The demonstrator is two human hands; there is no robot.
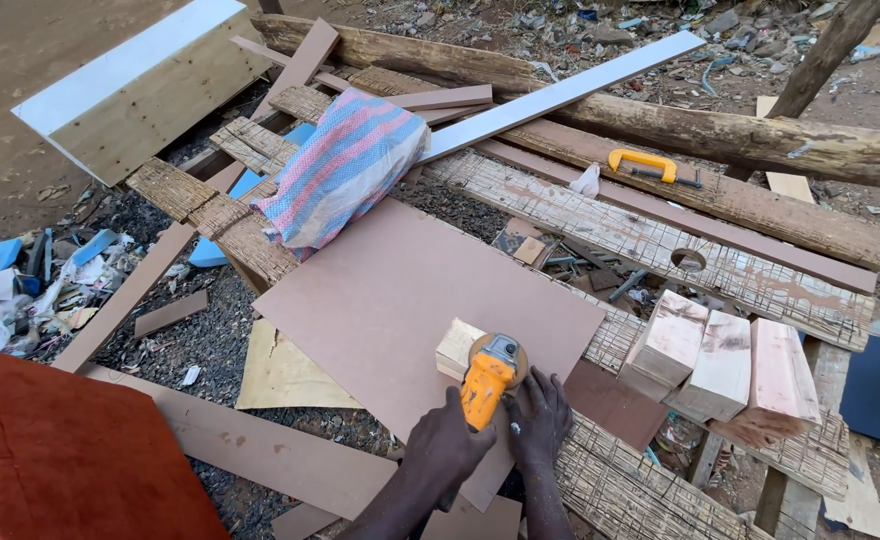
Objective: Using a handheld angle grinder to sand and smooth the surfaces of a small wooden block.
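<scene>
Yellow angle grinder [487, 385] w/ disc on small wood block [457, 347], near front edge of brown hardboard sheet [400, 290]. Left hand [447, 447] & right hand [537, 418] both wrapped tight round grinder body. Three pale blocks [725, 365] off to the right, striped sack [345, 165] at sheet's far corner

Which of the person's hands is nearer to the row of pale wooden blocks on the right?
The right hand. It grips the yellow grinder on the side facing the wooden blocks, while the left hand holds the grinder's other side, farther from them.
</scene>
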